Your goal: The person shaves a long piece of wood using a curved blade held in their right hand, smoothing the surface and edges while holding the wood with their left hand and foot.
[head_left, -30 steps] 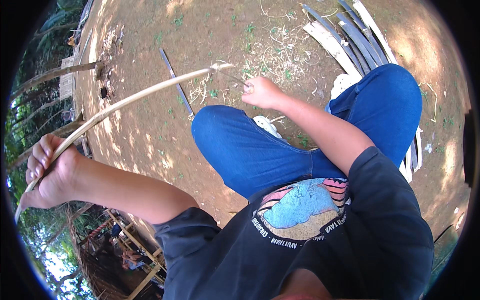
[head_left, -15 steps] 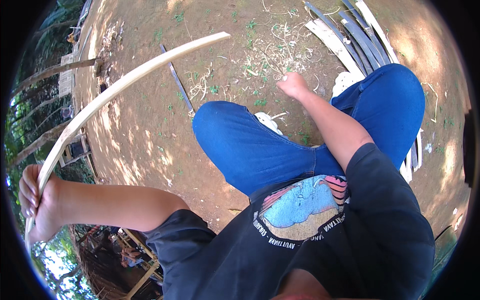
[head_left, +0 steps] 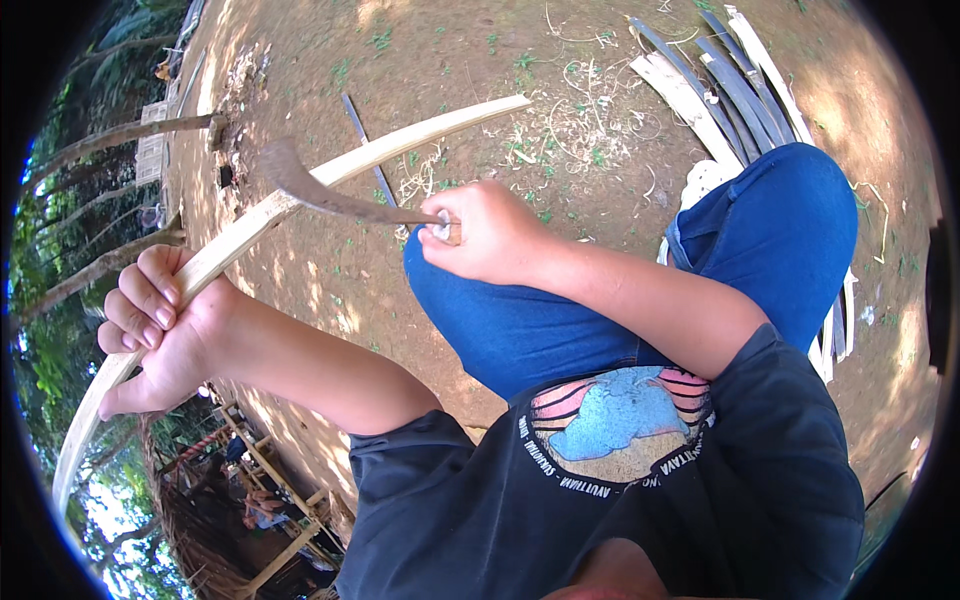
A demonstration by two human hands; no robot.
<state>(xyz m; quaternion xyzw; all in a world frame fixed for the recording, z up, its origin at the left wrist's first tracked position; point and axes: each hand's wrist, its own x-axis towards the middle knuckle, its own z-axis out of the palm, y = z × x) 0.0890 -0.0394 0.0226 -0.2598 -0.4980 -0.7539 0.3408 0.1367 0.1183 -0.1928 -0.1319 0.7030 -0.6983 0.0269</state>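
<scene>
A long pale strip of split wood or bamboo (head_left: 430, 132) slants across the left side, with its far end over the ground. Around its lower part, my left hand (head_left: 185, 325) is closed. My right hand (head_left: 490, 235) grips the short handle of a curved machete (head_left: 335, 200), just above my left knee. The dark blade, wider toward its tip, points left and crosses the strip beyond my left hand. Whether the edge touches the strip I cannot tell.
Dark and pale split strips (head_left: 735, 90) lie stacked at the far right. Thin curled shavings (head_left: 585, 110) litter the dirt ahead. A narrow dark strip (head_left: 355, 120) lies on the ground beyond the pale one. Posts and a thatched structure (head_left: 215, 520) stand at the left.
My right hand has come up and left, bringing the machete blade over the strip. My left hand and the strip have shifted to the right, with the hand slightly higher.
</scene>
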